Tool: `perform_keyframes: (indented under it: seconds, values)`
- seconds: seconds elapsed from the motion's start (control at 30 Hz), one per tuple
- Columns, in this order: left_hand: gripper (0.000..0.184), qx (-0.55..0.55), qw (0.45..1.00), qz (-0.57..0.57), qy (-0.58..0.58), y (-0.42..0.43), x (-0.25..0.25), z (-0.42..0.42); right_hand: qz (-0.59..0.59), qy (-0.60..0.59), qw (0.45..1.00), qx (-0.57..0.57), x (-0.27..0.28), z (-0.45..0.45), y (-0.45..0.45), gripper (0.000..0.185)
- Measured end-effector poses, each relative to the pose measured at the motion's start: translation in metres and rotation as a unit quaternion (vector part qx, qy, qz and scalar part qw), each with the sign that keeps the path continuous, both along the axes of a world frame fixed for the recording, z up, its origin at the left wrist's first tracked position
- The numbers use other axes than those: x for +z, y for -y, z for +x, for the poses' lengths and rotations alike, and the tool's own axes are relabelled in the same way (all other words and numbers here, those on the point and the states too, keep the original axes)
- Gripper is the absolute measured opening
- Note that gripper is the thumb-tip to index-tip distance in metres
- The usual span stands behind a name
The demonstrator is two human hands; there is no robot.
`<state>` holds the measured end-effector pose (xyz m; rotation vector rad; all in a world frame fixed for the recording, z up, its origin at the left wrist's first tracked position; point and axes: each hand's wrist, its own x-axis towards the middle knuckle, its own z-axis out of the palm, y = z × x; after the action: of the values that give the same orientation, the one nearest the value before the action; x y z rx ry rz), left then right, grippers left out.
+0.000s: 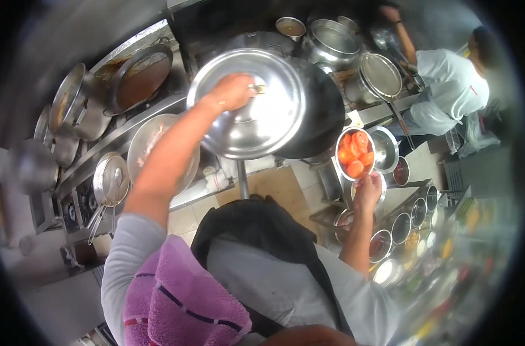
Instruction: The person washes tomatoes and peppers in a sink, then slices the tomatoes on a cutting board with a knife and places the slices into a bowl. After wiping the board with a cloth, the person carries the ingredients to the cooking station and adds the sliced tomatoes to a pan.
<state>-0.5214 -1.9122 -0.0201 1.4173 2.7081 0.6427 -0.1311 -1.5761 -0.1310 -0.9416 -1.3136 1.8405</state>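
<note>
My left hand (233, 92) grips the knob of a large shiny metal lid (262, 124). The lid sits over part of a dark wok (323, 109), whose handle points toward my body; how far lid and wok touch I cannot tell. My right hand (367, 189) holds the near rim of a small metal bowl (338, 155) filled with orange-red pieces that look like cut tomato (354, 151). Just right of that bowl is another metal bowl (393, 141).
At left stand several large pots and a pan of brown sauce (140, 83). A wide bowl (150, 135) and strainers (111, 179) are nearer. Metal pots (331, 43) and a round strainer (380, 75) are at the back. Ingredient containers (401, 228) line the right. A co-worker (450, 86) stands back right.
</note>
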Motion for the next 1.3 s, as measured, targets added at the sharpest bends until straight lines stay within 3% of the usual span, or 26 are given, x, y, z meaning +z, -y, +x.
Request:
perform_keyframes:
  seconds: [0.2,0.33,0.4,0.47,0.5,0.57,0.6,0.67,0.77,0.83,0.9,0.97,1.0,1.07,1.13,1.2,1.3]
  values:
    - [0.022,-0.012,0.995,-0.079,0.063,-0.170,-0.045,0.005,0.014,0.056,0.997,-0.052,0.021,0.030,0.000,0.014]
    - [0.027,0.006,0.992,-0.117,0.053,-0.200,-0.077,0.007,0.062,0.071,0.995,-0.026,0.027,0.043,0.003,0.013]
    - [0.027,-0.017,0.986,-0.152,0.072,-0.199,-0.093,0.011,0.070,0.140,0.987,-0.038,0.040,0.032,0.009,0.015]
    - [0.025,-0.015,0.988,0.066,-0.137,-0.187,-0.089,0.024,0.070,0.146,0.987,-0.003,0.036,0.019,0.007,0.017]
    - [0.025,-0.018,0.989,0.064,-0.130,-0.180,-0.075,0.038,0.062,0.129,0.990,0.017,0.036,0.009,0.010,0.017]
    - [0.026,-0.017,0.973,0.173,0.150,-0.146,-0.045,0.072,0.064,0.108,0.989,0.078,0.048,-0.021,0.020,0.015]
    - [0.026,-0.002,0.974,0.171,0.149,-0.124,-0.041,0.089,0.077,0.127,0.983,0.110,0.054,-0.039,0.028,0.014]
    - [0.026,0.044,0.934,0.195,0.298,-0.075,-0.036,0.125,0.066,0.058,0.977,0.194,0.052,-0.074,0.043,0.014]
    - [0.026,0.162,0.826,0.294,0.452,0.000,-0.054,0.154,0.070,0.051,0.947,0.309,0.058,-0.124,0.094,0.015]
    - [0.026,0.228,0.818,0.321,0.420,0.055,-0.068,0.167,0.066,0.048,0.923,0.375,0.060,-0.150,0.140,0.015]
    - [0.025,0.303,0.782,0.356,0.413,0.106,-0.068,0.186,0.248,0.069,0.871,0.419,0.063,-0.167,0.187,0.026]
    - [0.024,0.344,0.762,0.382,0.394,0.161,-0.081,0.203,0.454,0.081,0.776,0.430,0.083,-0.175,0.236,0.047]
    - [0.024,0.370,0.748,0.396,0.382,0.187,-0.086,0.214,0.459,0.075,0.767,0.442,0.084,-0.181,0.257,0.047]
    - [0.022,0.396,0.737,0.412,0.362,0.236,-0.088,0.239,0.610,-0.076,0.621,0.487,0.083,-0.198,0.305,0.047]
    - [0.022,0.408,0.718,0.439,0.354,0.277,-0.093,0.263,0.608,-0.105,0.578,0.534,0.086,-0.199,0.358,0.047]
    - [0.023,0.433,0.712,0.435,0.341,0.317,-0.101,0.286,0.615,-0.109,0.491,0.607,0.076,-0.202,0.405,0.052]
    - [0.018,0.457,0.690,0.438,0.350,0.369,-0.119,0.318,0.607,-0.100,0.452,0.646,0.069,-0.189,0.465,0.038]
